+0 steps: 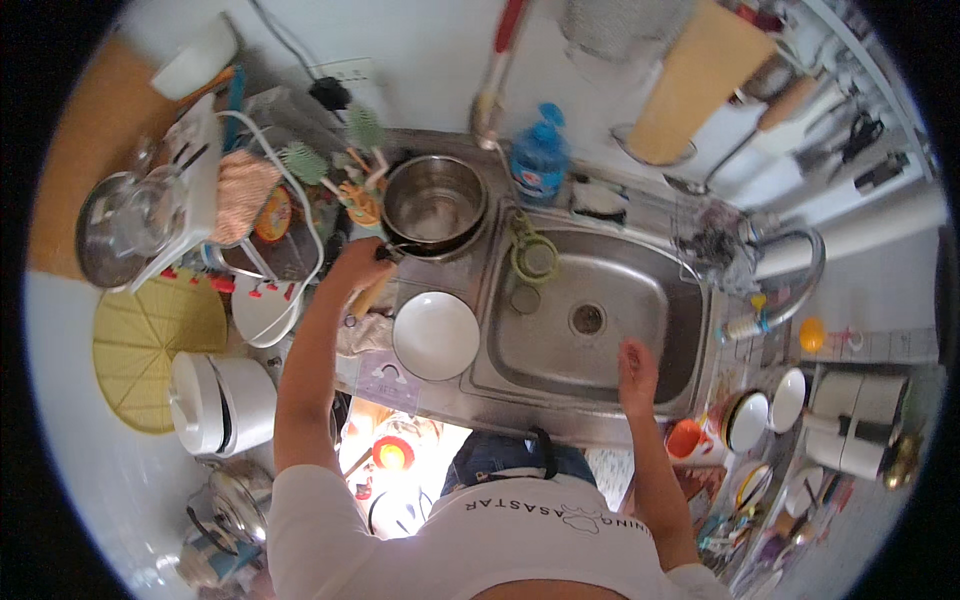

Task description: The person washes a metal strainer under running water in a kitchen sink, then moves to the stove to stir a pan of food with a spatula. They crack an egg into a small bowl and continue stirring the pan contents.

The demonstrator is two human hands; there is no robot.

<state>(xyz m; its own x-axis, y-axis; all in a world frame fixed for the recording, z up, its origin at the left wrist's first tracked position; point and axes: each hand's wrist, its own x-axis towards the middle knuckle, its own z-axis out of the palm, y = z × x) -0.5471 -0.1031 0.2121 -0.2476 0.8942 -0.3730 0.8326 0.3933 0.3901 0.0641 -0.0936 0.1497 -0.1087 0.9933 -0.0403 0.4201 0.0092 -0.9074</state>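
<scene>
My left hand [364,262] is at the dark handle of a stainless steel pot [433,201], which stands on the counter left of the sink; its fingers look curled there, but the grasp is partly hidden. Below the pot a white bowl [436,336] sits near the sink's left rim. My right hand [638,375] hangs over the near right part of the steel sink [600,262], fingers together, with no object visible in it. Inside the sink's upper left corner lies a green strainer-like item [534,253]. A beige cloth [365,334] is beside the bowl.
A blue plastic bottle [540,161] stands behind the sink, and the faucet [802,289] curves in from the right. Cups and bowls [748,421] crowd the right side. A white rack [196,172] with dishes stands left; utensils and a wooden board [697,79] hang on the wall.
</scene>
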